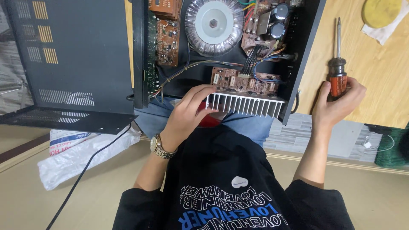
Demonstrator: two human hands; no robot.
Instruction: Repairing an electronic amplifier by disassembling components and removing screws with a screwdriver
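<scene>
**Fig.: Open amplifier chassis, two hands at work**

Head view. Left hand [189, 111] w/ wristwatch [160, 147] rests on near end of finned heatsink [247, 104], fingers loosely curled over fins & edge of brown circuit board [245, 81]; grips nothing that can be seen. Right hand [338, 102] closed round red-handled screwdriver [337, 72], shaft pointing away, lying over wooden table [375, 72] just right of chassis [304, 55]. Inside chassis: toroidal transformer [213, 25], capacitors [279, 19], wire looms. Removed black cover [72, 64] stands at left. Yellow disc [379, 12] far right; white plastic bag [81, 155] on floor.
</scene>
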